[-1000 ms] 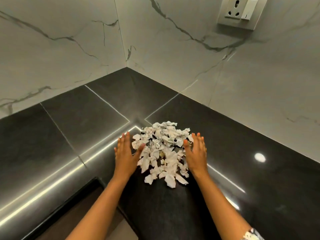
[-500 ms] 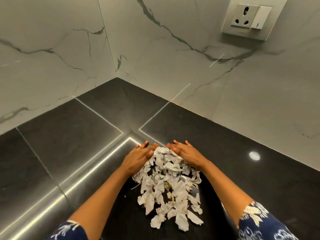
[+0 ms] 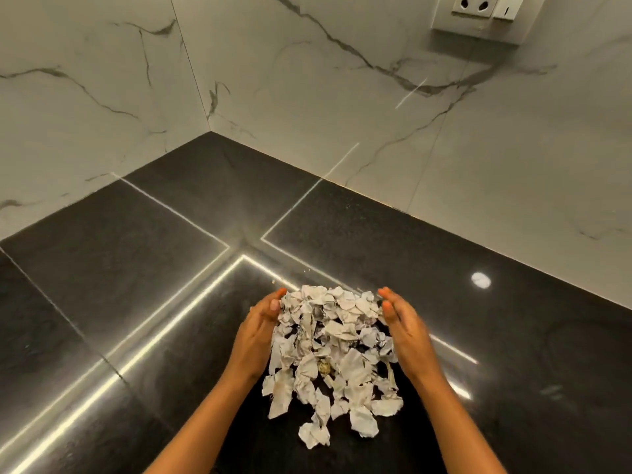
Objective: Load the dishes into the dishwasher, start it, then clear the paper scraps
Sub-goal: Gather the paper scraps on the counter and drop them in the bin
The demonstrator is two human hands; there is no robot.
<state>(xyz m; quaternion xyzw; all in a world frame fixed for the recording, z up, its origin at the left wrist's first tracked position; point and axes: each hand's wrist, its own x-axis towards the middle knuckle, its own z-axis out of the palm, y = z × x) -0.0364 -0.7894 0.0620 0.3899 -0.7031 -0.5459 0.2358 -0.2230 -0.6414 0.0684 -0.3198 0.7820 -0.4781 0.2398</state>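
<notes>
Two bare hands bracket a heap of torn white paper scraps at lower centre of the head view, on a glossy black countertop. The left hand stands on edge against the heap's left side with its fingers straight and together. The right hand mirrors it on the right, also flat and gripping nothing. A few scraps trail toward the bottom edge. White veined marble wall fills the upper frame, with a wall socket at upper right.
</notes>
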